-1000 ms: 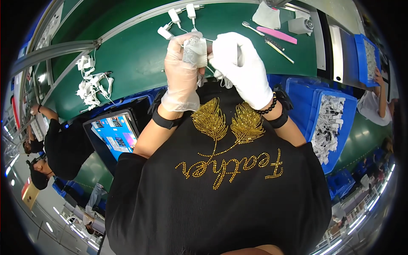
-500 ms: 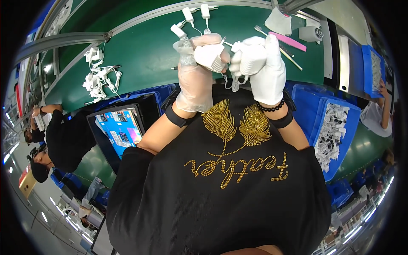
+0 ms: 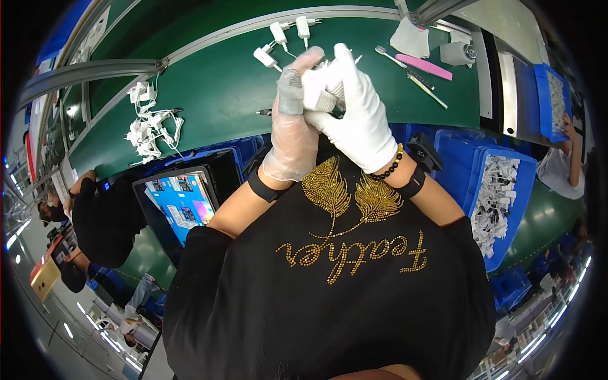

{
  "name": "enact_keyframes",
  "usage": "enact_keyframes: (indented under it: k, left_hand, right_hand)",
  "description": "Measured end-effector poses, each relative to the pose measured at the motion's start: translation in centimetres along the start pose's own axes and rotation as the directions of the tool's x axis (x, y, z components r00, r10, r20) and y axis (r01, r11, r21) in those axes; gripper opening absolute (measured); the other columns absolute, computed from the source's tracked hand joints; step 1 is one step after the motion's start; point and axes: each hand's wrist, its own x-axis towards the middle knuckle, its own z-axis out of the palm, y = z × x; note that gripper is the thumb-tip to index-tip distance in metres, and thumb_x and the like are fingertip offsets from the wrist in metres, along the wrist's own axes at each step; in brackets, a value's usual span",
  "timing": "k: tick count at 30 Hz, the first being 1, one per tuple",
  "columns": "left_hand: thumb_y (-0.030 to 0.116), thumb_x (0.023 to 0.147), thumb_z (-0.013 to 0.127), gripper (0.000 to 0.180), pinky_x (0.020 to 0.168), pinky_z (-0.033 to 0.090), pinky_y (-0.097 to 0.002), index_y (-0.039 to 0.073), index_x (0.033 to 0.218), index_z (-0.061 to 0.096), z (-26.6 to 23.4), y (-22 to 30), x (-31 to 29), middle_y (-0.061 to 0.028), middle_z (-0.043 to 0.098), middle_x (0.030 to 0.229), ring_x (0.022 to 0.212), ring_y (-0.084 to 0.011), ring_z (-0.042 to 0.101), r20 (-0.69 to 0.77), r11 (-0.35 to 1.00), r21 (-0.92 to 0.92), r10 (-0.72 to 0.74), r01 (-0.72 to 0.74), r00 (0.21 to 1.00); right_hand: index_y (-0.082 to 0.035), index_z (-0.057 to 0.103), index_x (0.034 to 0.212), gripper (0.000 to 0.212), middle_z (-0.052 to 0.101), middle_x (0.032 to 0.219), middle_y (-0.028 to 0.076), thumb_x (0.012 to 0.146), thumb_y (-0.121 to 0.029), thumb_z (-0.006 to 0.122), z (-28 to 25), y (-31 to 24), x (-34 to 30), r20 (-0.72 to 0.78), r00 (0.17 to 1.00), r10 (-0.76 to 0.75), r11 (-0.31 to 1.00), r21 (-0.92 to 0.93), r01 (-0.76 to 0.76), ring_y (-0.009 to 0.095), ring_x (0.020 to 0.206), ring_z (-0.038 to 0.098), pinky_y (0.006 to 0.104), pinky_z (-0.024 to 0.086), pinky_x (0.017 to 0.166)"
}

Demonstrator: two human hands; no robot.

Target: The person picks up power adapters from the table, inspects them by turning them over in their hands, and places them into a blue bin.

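Note:
My left hand (image 3: 294, 117), in a thin clear plastic glove with a wrapped thumb or finger, is closed around a white power adapter (image 3: 315, 92). Against it sits a second white adapter (image 3: 334, 82), gripped by my right hand (image 3: 360, 120) in a white cloth glove. The two hands meet over the green bench (image 3: 221, 82), and their fingers partly hide both adapters. Just beyond the left hand, several white adapters with cords lie on the bench, one of them a corded adapter (image 3: 278, 35).
A tangle of white corded adapters (image 3: 152, 123) lies at the left. Right of my hands are a toothbrush (image 3: 389, 57), a pink strip (image 3: 424, 66), a pen-like stick (image 3: 427, 92) and a white cloth (image 3: 410, 38). A blue bin (image 3: 516, 209) of white adapters stands at the right.
My right hand has moved left, bringing its adapter up against the one in my left hand. The hands were slightly apart before, with a cord hanging below them.

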Motion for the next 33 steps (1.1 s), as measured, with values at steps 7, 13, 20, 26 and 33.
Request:
enact_keyframes:
  k: [7, 13, 20, 26, 33]
  left_hand:
    - [0.054, 0.103, 0.036, 0.065, 0.110, 0.036, -0.0373, 0.006, 0.146, 0.041, -0.3, -0.6, 0.4, -0.0105, 0.051, 0.137, 0.127, -0.0241, 0.049, 0.095, 0.993, 0.079, 0.085, -0.092, 0.992]
    - [0.045, 0.097, 0.054, 0.065, 0.105, 0.043, -0.0378, 0.005, 0.147, 0.040, -2.4, -0.7, 1.5, -0.0124, 0.047, 0.140, 0.121, -0.0229, 0.055, 0.232, 0.917, 0.248, 0.255, -0.311, 0.939]
    - [0.004, 0.086, 0.068, 0.045, 0.102, 0.044, -0.0375, 0.009, 0.130, 0.057, -5.5, -4.2, 1.4, -0.0046, 0.068, 0.104, 0.097, -0.0155, 0.065, 0.483, 0.439, 0.805, -0.095, -0.399, 0.870]
    - [-0.009, 0.086, 0.061, 0.035, 0.073, 0.049, -0.0223, 0.008, 0.117, 0.066, -4.5, -3.4, 2.1, 0.0022, 0.064, 0.080, 0.074, -0.0058, 0.061, 0.246, 0.686, 0.696, 0.050, -0.212, 0.968]
    - [-0.012, 0.085, 0.056, 0.034, 0.073, 0.048, -0.0204, 0.004, 0.113, 0.067, -1.7, -2.1, 2.0, -0.0001, 0.067, 0.083, 0.078, -0.0055, 0.062, 0.327, 0.698, 0.650, 0.101, -0.301, 0.940]
  right_hand:
    - [-0.005, 0.023, 0.153, 0.100, 0.057, 0.125, 0.020, 0.075, -0.021, 0.084, -0.3, 0.5, 0.0, -0.018, 0.997, -0.077, 0.994, -0.081, 0.076, 0.034, 0.111, 0.059, 0.0400, 0.048, 0.095]
    - [-0.007, 0.029, 0.150, 0.071, 0.058, 0.115, 0.017, 0.096, -0.041, 0.060, -2.6, -0.1, 1.3, 0.052, 0.964, 0.260, 0.138, 0.986, -0.091, 0.028, 0.094, 0.062, 0.0365, 0.054, 0.079]
    - [-0.004, 0.036, 0.143, 0.062, 0.056, 0.080, 0.011, 0.102, -0.050, 0.040, -5.5, 1.3, 2.1, 0.371, 0.928, 0.042, -0.555, 0.781, -0.287, 0.016, 0.053, 0.047, 0.0270, 0.041, 0.043]
    - [-0.003, 0.051, 0.133, 0.049, 0.044, 0.052, 0.001, 0.096, -0.035, 0.049, -5.5, 3.4, 0.5, 0.302, 0.934, -0.190, -0.606, 0.713, -0.354, 0.008, 0.038, 0.029, 0.0227, 0.027, 0.034]
    - [-0.007, 0.059, 0.126, 0.040, 0.041, 0.048, -0.001, 0.093, -0.030, 0.052, -6.7, 5.0, -0.6, 0.196, 0.937, -0.288, -0.586, 0.738, -0.334, 0.008, 0.038, 0.032, 0.0215, 0.029, 0.034]
